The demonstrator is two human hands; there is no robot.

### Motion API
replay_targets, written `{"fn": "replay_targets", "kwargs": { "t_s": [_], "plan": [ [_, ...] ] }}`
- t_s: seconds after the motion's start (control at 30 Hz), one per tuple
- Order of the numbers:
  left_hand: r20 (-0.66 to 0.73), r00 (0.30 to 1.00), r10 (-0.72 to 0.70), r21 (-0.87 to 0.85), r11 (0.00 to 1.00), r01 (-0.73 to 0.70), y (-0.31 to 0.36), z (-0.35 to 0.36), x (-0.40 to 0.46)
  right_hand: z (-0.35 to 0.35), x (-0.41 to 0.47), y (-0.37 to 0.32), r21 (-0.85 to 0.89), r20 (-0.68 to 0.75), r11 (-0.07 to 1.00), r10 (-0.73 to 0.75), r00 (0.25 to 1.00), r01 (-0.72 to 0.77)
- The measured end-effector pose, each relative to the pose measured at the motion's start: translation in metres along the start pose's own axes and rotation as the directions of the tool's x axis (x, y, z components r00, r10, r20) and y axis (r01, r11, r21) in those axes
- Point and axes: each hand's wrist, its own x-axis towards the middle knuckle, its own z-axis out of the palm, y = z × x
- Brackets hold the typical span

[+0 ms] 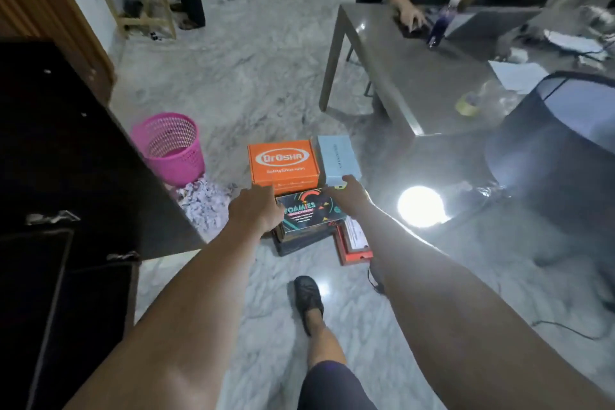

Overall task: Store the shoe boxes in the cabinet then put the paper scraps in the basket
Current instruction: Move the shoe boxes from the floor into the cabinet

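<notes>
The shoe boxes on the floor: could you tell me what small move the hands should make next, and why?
Probably close both hands on the black box. The left hand and right hand already reach its two ends, it lies on top of the pile, and no box is lifted yet.

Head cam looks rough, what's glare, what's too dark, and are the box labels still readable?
Head view: a bright lamp blows out the floor right of the boxes; the cabinet at left is nearly black; the orange box label reads clearly, the black box only partly; the far table is blurred, edges bowed by the wide lens.
</notes>
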Motion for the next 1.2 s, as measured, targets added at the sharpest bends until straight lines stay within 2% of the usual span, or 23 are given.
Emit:
{"fn": "replay_targets", "kwargs": {
  "t_s": [0.2,0.33,0.43,0.57,0.67,0.8,0.93,1.03,1.1,1.2],
  "plan": [
    [0.194,0.970,-0.144,-0.226,0.956,0.187,-0.020,0.119,0.132,0.069,0.165,0.070,-0.048,0.063,0.989,0.143,0.988,-0.140],
    [0.310,0.912,-0.269,-0.395,0.836,0.381,-0.029,0.199,0.238,0.111,0.300,0.131,-0.056,0.068,0.951,0.308,0.949,-0.305],
    [0.383,0.877,-0.289,-0.492,0.740,0.459,-0.039,0.273,0.327,0.141,0.404,0.185,-0.063,-0.003,0.913,0.403,0.915,-0.402],
    [0.418,0.860,-0.292,-0.642,0.575,0.507,-0.050,0.359,0.402,0.166,0.488,0.257,-0.051,-0.162,0.877,0.465,0.870,-0.478],
    [0.476,0.803,-0.358,-0.658,0.462,0.595,-0.055,0.414,0.428,0.179,0.513,0.305,-0.051,-0.193,0.857,0.494,0.847,-0.512],
    [0.581,0.731,-0.358,-0.747,0.121,0.654,-0.053,0.468,0.425,0.195,0.512,0.339,0.027,-0.171,0.889,0.454,0.874,-0.457],
    [0.612,0.705,-0.359,-0.763,-0.036,0.645,-0.056,0.472,0.395,0.196,0.485,0.341,-0.019,-0.215,0.933,0.348,0.913,-0.360],
    [0.612,0.690,-0.385,-0.778,-0.142,0.612,-0.076,0.461,0.356,0.206,0.449,0.315,-0.042,-0.203,0.960,0.262,0.944,-0.275],
    [0.593,0.675,-0.440,-0.798,-0.208,0.566,-0.102,0.473,0.322,0.220,0.420,0.297,-0.036,-0.147,0.971,0.227,0.963,-0.235],
    [0.564,0.640,-0.522,-0.822,-0.279,0.497,-0.152,0.489,0.264,0.253,0.374,0.272,-0.138,-0.032,0.980,0.137,0.990,-0.140]
  ]
}}
